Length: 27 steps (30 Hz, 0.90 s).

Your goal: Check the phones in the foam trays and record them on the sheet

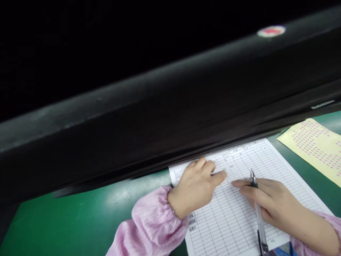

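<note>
A white printed form (229,217) with a grid of rows and columns lies on the green tabletop. My left hand (195,186) rests palm down on its upper left part, fingers loosely bent and apart, with one stretched toward the middle. Nothing shows in that hand. Over the right half of the sheet, my right hand (269,199) holds a clear pen (259,217) with a dark grip between its fingers. The pen's metal tip points up and away, above the page, and its other end is toward the bottom edge.
A wide black panel (160,117) crosses the upper view and hides the form's far edge. It carries a red-and-white sticker (271,31). To the right lies a yellow sheet (317,145) with rows of small red marks. The green tabletop (66,220) extends left.
</note>
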{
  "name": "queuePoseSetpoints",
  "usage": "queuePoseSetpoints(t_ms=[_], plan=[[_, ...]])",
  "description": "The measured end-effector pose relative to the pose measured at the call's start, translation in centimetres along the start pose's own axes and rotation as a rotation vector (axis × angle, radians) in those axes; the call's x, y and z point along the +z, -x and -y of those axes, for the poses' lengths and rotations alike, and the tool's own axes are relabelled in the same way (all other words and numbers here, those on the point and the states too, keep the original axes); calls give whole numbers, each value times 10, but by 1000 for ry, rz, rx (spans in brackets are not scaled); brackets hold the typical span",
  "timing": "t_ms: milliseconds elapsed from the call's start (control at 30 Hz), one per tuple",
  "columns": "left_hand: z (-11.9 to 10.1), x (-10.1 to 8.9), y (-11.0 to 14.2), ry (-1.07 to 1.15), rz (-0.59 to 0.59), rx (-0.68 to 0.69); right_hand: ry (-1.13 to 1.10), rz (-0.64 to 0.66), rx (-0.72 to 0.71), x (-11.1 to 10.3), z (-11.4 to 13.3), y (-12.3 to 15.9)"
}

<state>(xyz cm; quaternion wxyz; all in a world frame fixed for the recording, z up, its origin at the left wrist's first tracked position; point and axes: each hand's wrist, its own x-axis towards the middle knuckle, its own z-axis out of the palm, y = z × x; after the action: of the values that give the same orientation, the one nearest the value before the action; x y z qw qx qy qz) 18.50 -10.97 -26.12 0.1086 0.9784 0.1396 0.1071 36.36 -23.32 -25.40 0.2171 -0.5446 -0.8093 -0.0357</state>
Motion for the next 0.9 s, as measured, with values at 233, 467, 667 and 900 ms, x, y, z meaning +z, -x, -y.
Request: queuePoseSetpoints(t_ms=[233,467,667,900], plan=[[-1,-1,0,-5,48,-11,2,-8,3,-1,2,0],[-1,-1,0,-30,89,-10,4,-13,4,-1,2,-1],[0,-2,0,-10,52,-5,-3,-1,3,-2,2,-3],[0,-4,2,-8,106,-22,17,13,-11,-1,4,-1]])
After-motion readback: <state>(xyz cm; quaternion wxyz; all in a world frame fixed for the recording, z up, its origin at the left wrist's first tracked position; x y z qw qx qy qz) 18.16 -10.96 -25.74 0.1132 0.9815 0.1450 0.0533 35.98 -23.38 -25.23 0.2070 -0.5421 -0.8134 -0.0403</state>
